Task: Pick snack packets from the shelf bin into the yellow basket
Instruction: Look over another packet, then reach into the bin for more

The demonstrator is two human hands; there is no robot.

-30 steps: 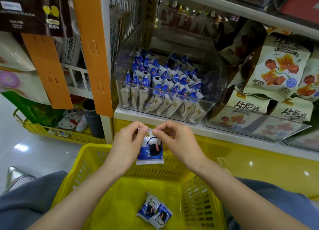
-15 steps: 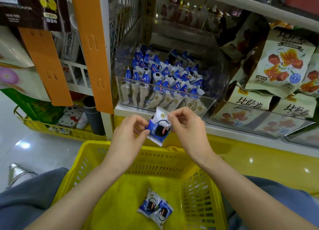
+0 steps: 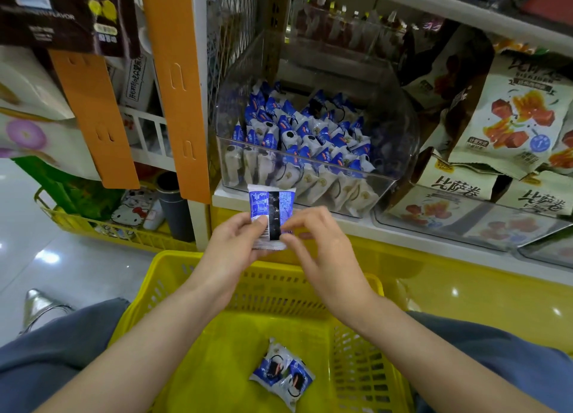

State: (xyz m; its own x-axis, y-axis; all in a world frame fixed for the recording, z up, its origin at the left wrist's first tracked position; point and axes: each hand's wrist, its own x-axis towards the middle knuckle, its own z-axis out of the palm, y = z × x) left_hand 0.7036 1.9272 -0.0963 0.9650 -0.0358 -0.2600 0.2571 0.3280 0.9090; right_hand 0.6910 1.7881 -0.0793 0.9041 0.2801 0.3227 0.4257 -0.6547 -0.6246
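The snack packet (image 3: 270, 216) has been turned from its front to its printed back, upright between left hand (image 3: 234, 245) and right hand (image 3: 322, 251), raised higher

Person seen from above, head cam. Left hand (image 3: 231, 242) & right hand (image 3: 322, 257) bare, forearms bare up to the frame edge. Legs in loose blue-grey trousers (image 3: 46, 357), soft matte fabric w/ shallow folds, one leg showing each side at btm of frame. On the left, a silver shoe (image 3: 40, 307): pointed toe, metallic finish, catching light.
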